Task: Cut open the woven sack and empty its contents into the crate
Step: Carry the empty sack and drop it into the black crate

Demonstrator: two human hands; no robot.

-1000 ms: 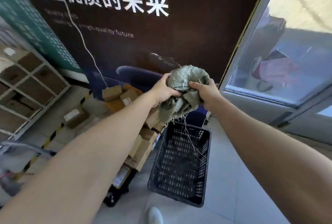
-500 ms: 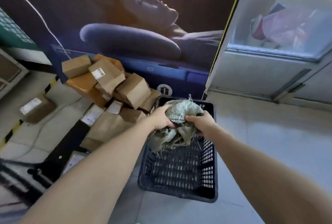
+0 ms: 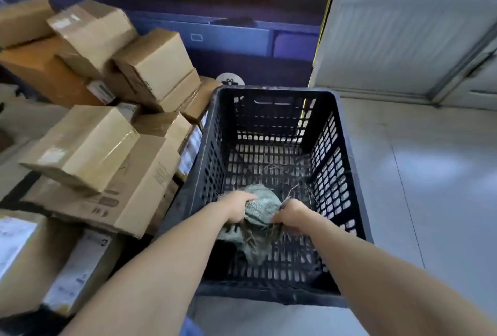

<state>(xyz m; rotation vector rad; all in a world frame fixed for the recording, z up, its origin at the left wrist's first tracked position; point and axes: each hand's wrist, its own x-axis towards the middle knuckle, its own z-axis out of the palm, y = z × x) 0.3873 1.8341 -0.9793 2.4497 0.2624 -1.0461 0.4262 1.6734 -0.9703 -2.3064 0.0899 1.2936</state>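
Inside the black slatted crate (image 3: 347, 171), toward its near end, both bare forearms reach down and forward from the bottom of the view, converging over the crate's floor. The left hand (image 3: 238, 207) is curled closed over the left side of the crumpled grey-green woven sack (image 3: 259, 205), and the right hand (image 3: 291, 214) is clenched on its right side, the two hands close together with the bunched fabric between them. The sack's loose lower part droops beneath the hands toward the crate's near wall, frayed threads trailing from it; whether it touches the crate floor I cannot tell. A heap of taped cardboard boxes (image 3: 88, 147) is stacked just beside the crate's left wall. The crate stands on a pale tiled floor (image 3: 419, 201).
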